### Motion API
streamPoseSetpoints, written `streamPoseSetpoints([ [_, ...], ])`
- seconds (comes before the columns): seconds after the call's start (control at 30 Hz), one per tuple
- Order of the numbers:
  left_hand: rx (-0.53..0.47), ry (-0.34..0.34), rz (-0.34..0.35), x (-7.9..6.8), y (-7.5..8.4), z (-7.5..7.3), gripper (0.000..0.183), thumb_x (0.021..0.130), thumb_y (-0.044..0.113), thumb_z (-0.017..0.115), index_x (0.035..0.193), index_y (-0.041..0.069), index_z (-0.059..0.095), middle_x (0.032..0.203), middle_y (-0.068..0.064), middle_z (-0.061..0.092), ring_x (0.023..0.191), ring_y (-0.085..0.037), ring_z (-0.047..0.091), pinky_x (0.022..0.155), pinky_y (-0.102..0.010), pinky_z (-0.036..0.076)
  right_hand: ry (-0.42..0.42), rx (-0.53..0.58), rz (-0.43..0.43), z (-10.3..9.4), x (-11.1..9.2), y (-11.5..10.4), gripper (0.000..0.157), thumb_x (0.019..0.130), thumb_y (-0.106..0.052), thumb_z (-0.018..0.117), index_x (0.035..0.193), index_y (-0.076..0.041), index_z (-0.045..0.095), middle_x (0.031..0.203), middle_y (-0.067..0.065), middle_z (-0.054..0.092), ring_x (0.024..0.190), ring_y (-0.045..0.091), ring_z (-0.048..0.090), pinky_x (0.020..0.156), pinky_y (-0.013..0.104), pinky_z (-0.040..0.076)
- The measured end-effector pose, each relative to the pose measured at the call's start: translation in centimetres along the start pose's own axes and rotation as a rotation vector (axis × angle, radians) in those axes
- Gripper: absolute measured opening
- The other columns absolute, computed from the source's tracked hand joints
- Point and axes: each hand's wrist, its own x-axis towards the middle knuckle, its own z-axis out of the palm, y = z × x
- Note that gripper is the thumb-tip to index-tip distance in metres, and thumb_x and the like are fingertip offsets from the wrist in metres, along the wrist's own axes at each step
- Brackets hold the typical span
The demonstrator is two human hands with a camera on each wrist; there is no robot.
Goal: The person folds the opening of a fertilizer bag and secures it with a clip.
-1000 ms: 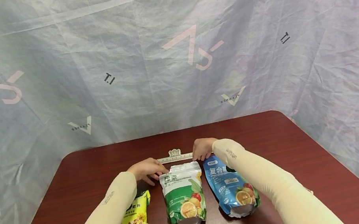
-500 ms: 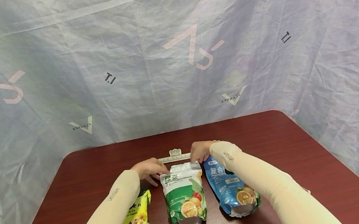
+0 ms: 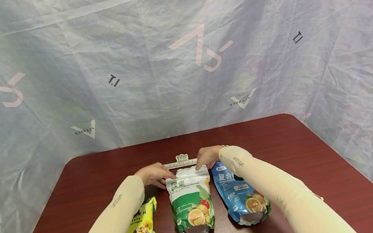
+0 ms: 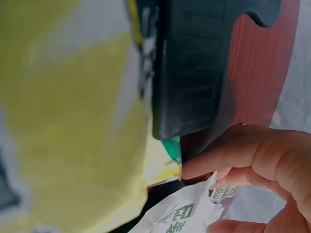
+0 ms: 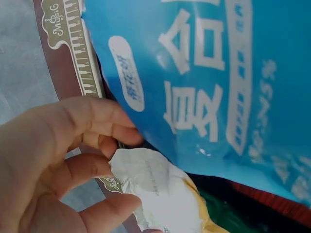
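A green-and-white fertilizer pouch [image 3: 191, 203] with fruit printed on it stands in the middle of the table. My left hand [image 3: 153, 175] pinches its top left corner. In the left wrist view the thumb lies on the front, fingers behind. At the top right, my right hand [image 3: 210, 156] pinches the crinkled white top edge [image 5: 153, 184] between thumb and fingers. Just right of it is a blue fertilizer pouch [image 3: 239, 194], partly behind the right sleeve. A smaller yellow fertilizer bag [image 3: 141, 226] is at the left, partly covered by the left sleeve.
A piano-key patterned "Music" rail [image 3: 181, 163] runs behind the pouches. In the left wrist view a black panel [image 4: 189, 68] stands beside the yellow bag. All of it is on a dark red table [image 3: 105, 164], with a grey printed cloth [image 3: 146, 57] hanging behind.
My right hand has moved slightly left, from beside the green-and-white pouch onto its top edge. Its top edge has risen a little between both hands. The other bags have not moved.
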Motion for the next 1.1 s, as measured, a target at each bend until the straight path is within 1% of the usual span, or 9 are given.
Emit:
streamPoseSetpoints([
  [0.23, 0.022, -0.018, 0.014, 0.39, 0.02, -0.01, 0.020, 0.083, 0.016, 0.067, 0.097, 0.001, 0.068, 0.100, -0.009, 0.054, 0.075, -0.019, 0.047, 0.070, -0.035, 0.052, -0.048, 0.109, 0.002, 0.00, 0.46, 0.22, 0.029, 0.083, -0.024, 0.068, 0.109, -0.011, 0.066, 0.127, 0.008, 0.051, 0.112, 0.023, 0.052, 0.081, 0.035, 0.049],
  [0.33, 0.021, -0.036, 0.017, 0.52, 0.10, 0.09, 0.019, 0.083, 0.016, 0.067, 0.095, 0.001, 0.067, 0.108, -0.010, 0.054, 0.084, -0.019, 0.052, 0.071, -0.036, 0.052, -0.075, 0.181, 0.010, 0.05, 0.62, 0.23, 0.034, 0.084, -0.024, 0.067, 0.115, -0.010, 0.062, 0.135, 0.010, 0.043, 0.122, 0.027, 0.043, 0.084, 0.038, 0.048],
  [0.47, 0.015, -0.054, 0.018, 0.67, 0.13, 0.18, 0.013, 0.084, 0.014, 0.066, 0.085, 0.002, 0.063, 0.115, -0.011, 0.055, 0.095, -0.022, 0.056, 0.072, -0.037, 0.052, -0.087, 0.230, 0.006, 0.12, 0.66, 0.18, 0.036, 0.085, -0.023, 0.067, 0.117, -0.009, 0.060, 0.139, 0.012, 0.038, 0.126, 0.029, 0.037, 0.085, 0.041, 0.047],
  [0.6, 0.026, -0.062, 0.022, 0.64, 0.20, 0.21, 0.015, 0.084, 0.012, 0.065, 0.075, 0.004, 0.057, 0.108, -0.009, 0.056, 0.081, -0.018, 0.054, 0.069, -0.037, 0.053, -0.092, 0.233, -0.020, 0.07, 0.58, 0.21, 0.027, 0.085, -0.021, 0.066, 0.109, -0.008, 0.062, 0.131, 0.009, 0.046, 0.124, 0.028, 0.040, 0.082, 0.042, 0.048],
  [0.67, 0.033, -0.061, 0.021, 0.59, 0.26, 0.22, 0.017, 0.084, 0.010, 0.066, 0.074, 0.003, 0.054, 0.104, -0.010, 0.055, 0.070, -0.017, 0.048, 0.068, -0.036, 0.053, -0.090, 0.236, -0.029, 0.00, 0.47, 0.27, 0.027, 0.085, -0.017, 0.065, 0.111, -0.007, 0.061, 0.130, 0.008, 0.047, 0.123, 0.028, 0.041, 0.082, 0.041, 0.048],
  [0.77, 0.043, -0.050, 0.026, 0.55, 0.27, 0.25, 0.011, 0.083, 0.006, 0.067, 0.086, 0.001, 0.058, 0.107, -0.011, 0.053, 0.066, -0.016, 0.045, 0.066, -0.036, 0.053, -0.086, 0.253, -0.034, -0.09, 0.18, 0.35, 0.040, 0.083, -0.006, 0.066, 0.121, -0.004, 0.056, 0.134, 0.010, 0.044, 0.123, 0.028, 0.041, 0.082, 0.040, 0.048],
  [0.87, 0.032, -0.034, 0.027, 0.56, 0.16, 0.22, 0.022, 0.081, 0.003, 0.068, 0.101, -0.001, 0.061, 0.115, -0.013, 0.051, 0.070, -0.017, 0.051, 0.065, -0.035, 0.053, -0.091, 0.268, -0.038, -0.07, -0.04, 0.40, 0.052, 0.079, 0.003, 0.067, 0.128, 0.000, 0.050, 0.138, 0.013, 0.039, 0.124, 0.028, 0.041, 0.080, 0.038, 0.049],
  [0.97, 0.029, -0.031, 0.030, 0.63, 0.00, 0.12, 0.027, 0.080, 0.002, 0.068, 0.107, 0.001, 0.063, 0.118, -0.012, 0.052, 0.073, -0.018, 0.055, 0.065, -0.035, 0.054, -0.078, 0.264, -0.045, -0.01, -0.14, 0.40, 0.052, 0.076, 0.007, 0.067, 0.126, 0.001, 0.052, 0.138, 0.013, 0.040, 0.121, 0.026, 0.043, 0.077, 0.038, 0.050],
  [1.1, 0.037, -0.030, 0.035, 0.71, -0.19, 0.04, 0.027, 0.080, 0.003, 0.069, 0.106, 0.002, 0.062, 0.112, -0.011, 0.053, 0.068, -0.018, 0.054, 0.064, -0.035, 0.053, -0.034, 0.251, -0.056, 0.07, -0.20, 0.36, 0.047, 0.074, 0.008, 0.069, 0.119, -0.001, 0.058, 0.133, 0.012, 0.046, 0.114, 0.024, 0.049, 0.075, 0.039, 0.050],
])
